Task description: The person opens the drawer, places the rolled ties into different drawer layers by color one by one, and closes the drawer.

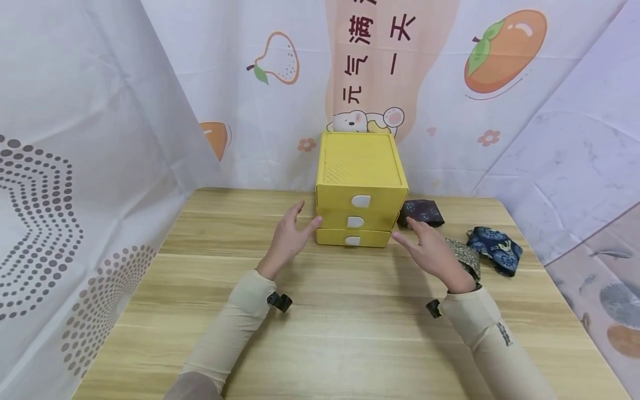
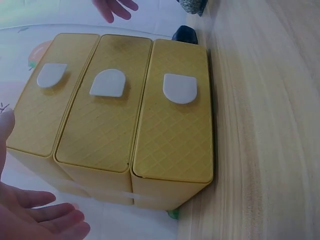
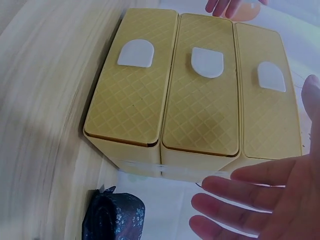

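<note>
Honestly, contact can't be made out: the yellow, boxy three-drawer unit (image 1: 361,191) at the wood-grain table's (image 1: 350,316) back is flanked by a spread left hand (image 1: 289,238) and spread right hand (image 1: 431,250). The speckled grey-green cloth bundle (image 1: 465,253) is half hidden.

Blue patterned cloth (image 1: 496,250) on wooden table (image 1: 350,328), fruit-print curtain (image 1: 220,72) behind

The left hand (image 1: 289,236) and right hand (image 1: 431,250) flank a yellow three-drawer box (image 1: 364,161) on the table (image 1: 345,333), patterned fabric pieces (image 1: 497,251) at right.
</note>
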`<action>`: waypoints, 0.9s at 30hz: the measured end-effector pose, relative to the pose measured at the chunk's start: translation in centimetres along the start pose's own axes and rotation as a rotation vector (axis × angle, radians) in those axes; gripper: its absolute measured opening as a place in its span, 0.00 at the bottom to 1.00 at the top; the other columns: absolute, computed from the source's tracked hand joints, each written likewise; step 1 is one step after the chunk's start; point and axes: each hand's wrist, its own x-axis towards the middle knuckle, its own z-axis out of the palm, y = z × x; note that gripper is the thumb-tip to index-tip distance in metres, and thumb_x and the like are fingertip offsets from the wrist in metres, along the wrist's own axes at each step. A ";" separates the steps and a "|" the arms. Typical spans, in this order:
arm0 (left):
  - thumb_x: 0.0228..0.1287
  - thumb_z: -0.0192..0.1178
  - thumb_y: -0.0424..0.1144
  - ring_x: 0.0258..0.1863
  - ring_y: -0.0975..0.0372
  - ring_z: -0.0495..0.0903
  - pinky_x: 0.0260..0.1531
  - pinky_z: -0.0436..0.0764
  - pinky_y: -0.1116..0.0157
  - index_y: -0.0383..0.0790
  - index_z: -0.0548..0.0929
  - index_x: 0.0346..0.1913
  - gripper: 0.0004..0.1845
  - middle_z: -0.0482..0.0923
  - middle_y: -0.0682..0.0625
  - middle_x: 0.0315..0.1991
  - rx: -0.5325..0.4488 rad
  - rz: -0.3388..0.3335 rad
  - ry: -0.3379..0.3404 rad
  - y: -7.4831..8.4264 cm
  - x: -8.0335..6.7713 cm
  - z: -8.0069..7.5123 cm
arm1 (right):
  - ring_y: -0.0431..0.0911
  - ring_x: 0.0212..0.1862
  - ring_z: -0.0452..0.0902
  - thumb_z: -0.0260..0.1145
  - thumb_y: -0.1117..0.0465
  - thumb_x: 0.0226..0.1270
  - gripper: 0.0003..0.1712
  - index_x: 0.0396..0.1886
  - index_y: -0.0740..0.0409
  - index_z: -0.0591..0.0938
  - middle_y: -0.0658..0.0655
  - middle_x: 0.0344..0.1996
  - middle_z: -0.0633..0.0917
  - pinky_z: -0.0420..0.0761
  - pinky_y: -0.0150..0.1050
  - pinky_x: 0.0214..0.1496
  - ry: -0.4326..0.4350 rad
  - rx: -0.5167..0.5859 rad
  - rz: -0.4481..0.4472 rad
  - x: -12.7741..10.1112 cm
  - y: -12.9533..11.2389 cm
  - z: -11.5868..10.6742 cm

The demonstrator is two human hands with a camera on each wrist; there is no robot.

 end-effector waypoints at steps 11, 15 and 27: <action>0.67 0.56 0.59 0.71 0.49 0.64 0.69 0.67 0.51 0.35 0.61 0.73 0.41 0.64 0.41 0.72 -0.095 0.035 0.008 0.5 0.2 -0.5 | 0.62 0.55 0.78 0.47 0.37 0.75 0.39 0.68 0.65 0.70 0.68 0.58 0.80 0.76 0.60 0.54 0.063 0.078 -0.031 0.1 0.0 -0.2; 0.68 0.56 0.58 0.70 0.49 0.66 0.68 0.68 0.53 0.34 0.64 0.71 0.39 0.66 0.41 0.71 -0.125 0.047 0.031 0.7 0.5 -0.5 | 0.63 0.56 0.78 0.47 0.39 0.76 0.36 0.65 0.64 0.74 0.68 0.60 0.79 0.76 0.60 0.56 0.076 0.112 -0.044 0.1 0.0 -0.2; 0.68 0.57 0.55 0.68 0.49 0.69 0.66 0.71 0.52 0.32 0.66 0.69 0.36 0.69 0.38 0.68 -0.203 0.070 0.065 1.3 1.0 -0.9 | 0.59 0.51 0.81 0.46 0.39 0.77 0.35 0.61 0.63 0.78 0.65 0.50 0.85 0.79 0.57 0.52 0.076 0.222 -0.037 0.3 -0.7 -0.3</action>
